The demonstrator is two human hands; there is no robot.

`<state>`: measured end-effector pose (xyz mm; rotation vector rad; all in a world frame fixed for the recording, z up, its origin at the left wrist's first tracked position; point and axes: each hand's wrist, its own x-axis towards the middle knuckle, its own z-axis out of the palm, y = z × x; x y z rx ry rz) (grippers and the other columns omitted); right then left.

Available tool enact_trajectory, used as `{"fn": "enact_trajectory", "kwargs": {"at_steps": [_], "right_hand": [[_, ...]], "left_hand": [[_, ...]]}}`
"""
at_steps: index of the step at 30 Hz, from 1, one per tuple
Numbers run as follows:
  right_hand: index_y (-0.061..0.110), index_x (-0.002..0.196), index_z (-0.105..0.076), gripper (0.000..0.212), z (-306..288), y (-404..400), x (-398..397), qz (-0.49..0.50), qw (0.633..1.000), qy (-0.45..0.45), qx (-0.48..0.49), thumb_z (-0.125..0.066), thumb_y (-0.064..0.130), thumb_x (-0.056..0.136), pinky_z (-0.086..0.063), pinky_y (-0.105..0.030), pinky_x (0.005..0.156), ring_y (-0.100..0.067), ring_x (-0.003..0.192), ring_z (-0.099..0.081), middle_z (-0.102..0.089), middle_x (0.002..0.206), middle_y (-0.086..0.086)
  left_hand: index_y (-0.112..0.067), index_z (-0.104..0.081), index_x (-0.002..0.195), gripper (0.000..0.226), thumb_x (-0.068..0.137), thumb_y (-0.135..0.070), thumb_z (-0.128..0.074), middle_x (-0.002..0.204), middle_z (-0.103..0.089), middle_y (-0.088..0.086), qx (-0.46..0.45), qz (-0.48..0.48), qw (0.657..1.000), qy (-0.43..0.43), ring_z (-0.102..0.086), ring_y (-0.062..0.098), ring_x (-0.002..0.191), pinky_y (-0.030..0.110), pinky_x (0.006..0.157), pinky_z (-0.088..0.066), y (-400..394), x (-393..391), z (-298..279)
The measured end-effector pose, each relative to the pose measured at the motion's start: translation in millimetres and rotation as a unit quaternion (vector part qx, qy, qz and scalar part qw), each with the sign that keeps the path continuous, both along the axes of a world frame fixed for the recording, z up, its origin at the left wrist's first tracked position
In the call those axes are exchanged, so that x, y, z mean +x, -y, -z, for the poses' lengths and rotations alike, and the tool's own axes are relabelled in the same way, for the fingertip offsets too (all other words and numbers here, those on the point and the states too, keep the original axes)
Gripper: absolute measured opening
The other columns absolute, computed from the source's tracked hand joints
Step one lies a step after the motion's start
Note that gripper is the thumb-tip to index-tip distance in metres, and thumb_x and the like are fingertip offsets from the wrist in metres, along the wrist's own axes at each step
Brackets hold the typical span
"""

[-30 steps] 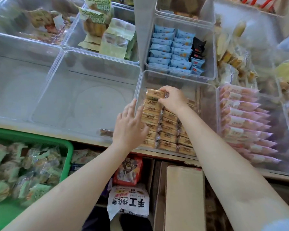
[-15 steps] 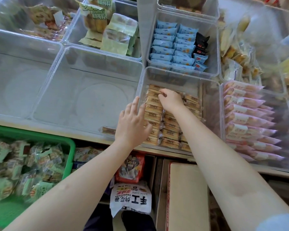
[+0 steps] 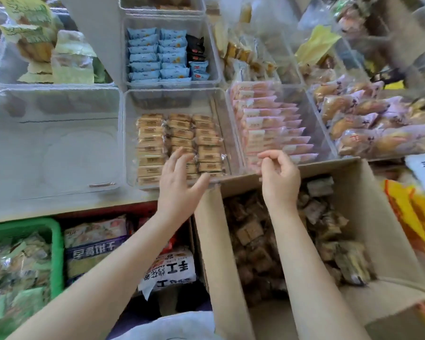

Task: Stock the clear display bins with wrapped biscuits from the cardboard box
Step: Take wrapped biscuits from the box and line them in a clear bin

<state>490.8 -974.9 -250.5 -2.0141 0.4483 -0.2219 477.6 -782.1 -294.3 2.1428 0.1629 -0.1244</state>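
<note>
Left hand [image 3: 176,185] w/ fingers spread and straight, holding nothing, hovering over the front edge of the clear bin [image 3: 130,143]. Right hand [image 3: 279,179] loosely curled, empty, above the far rim of the cardboard box [image 3: 368,212]. Bin holds three neat rows of tan wrapped biscuits [image 3: 152,143]. Box is open, w/ a jumble of brown wrapped pieces [image 3: 253,241] inside. Left of that, a big empty clear bin [image 3: 54,143]. Right, a bin of pink packets [image 3: 268,123]. Behind, blue packets [image 3: 157,57]. Lower left, green basket [image 3: 57,253] full of snack bags.
</note>
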Motion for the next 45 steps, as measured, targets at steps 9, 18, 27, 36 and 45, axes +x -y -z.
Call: {"fn": "enact_trajectory", "kwargs": {"at_steps": [9,18,27,36,45], "right_hand": [[0.016,0.155,-0.027,0.073,112.3,56.8,-54.0,-0.193,0.853,-0.446,-0.189,-0.062,0.038,0.095,-0.041,-0.045,0.110,-0.037,0.138,-0.041,-0.035,0.154,-0.017],[0.012,0.159,-0.011,0.101,109.8,45.1,-62.9,-0.197,0.868,-0.412,-0.193,-0.070,0.051,0.086,-0.032,-0.044,0.117,-0.032,0.145,-0.031,-0.031,0.157,-0.012],[0.030,0.127,-0.043,0.070,-3.9,52.7,-54.6,-0.112,0.977,-0.137,0.117,-0.077,0.063,0.076,-0.058,-0.029,0.082,-0.011,0.108,-0.061,-0.057,0.123,0.002],[0.022,0.112,-0.064,0.035,-57.2,-26.0,-44.5,-0.221,0.949,-0.102,0.199,-0.047,0.050,0.099,-0.063,-0.039,0.077,-0.014,0.097,-0.071,-0.072,0.104,-0.002],[0.037,0.126,-0.058,0.033,-11.8,-170.6,-9.3,-0.324,0.941,-0.078,0.056,-0.067,0.039,0.094,-0.054,-0.038,0.097,-0.010,0.109,-0.063,-0.067,0.115,0.011]], "left_hand": [[-0.028,-0.036,0.145,0.063,0.091,-0.003,-0.057,0.115,-0.057,-0.002,-0.128,-0.010,0.960,-0.249,-0.055,0.003,0.079,0.004,0.047,-0.039,74.0,-21.4,-5.4],[-0.031,-0.040,0.140,0.055,0.093,-0.008,-0.058,0.108,-0.059,-0.006,-0.137,-0.025,0.961,-0.238,-0.059,0.007,0.087,0.021,0.065,-0.047,73.5,-25.8,-12.5],[-0.036,-0.054,0.130,0.046,0.088,-0.050,-0.069,0.123,-0.062,-0.013,-0.154,0.098,0.983,-0.026,-0.060,0.004,0.115,0.025,0.093,-0.050,65.2,-45.3,-52.5],[-0.009,-0.064,0.118,0.045,0.082,-0.035,-0.067,0.097,-0.075,0.015,-0.353,0.016,0.925,-0.139,-0.072,0.031,0.083,0.030,0.065,-0.061,-15.3,-30.1,-78.7],[-0.030,-0.072,0.093,0.024,0.077,-0.019,-0.085,0.075,-0.074,-0.011,-0.127,-0.057,0.981,-0.133,-0.063,0.003,0.066,0.016,0.059,-0.047,-177.5,-16.4,-62.7]]}}
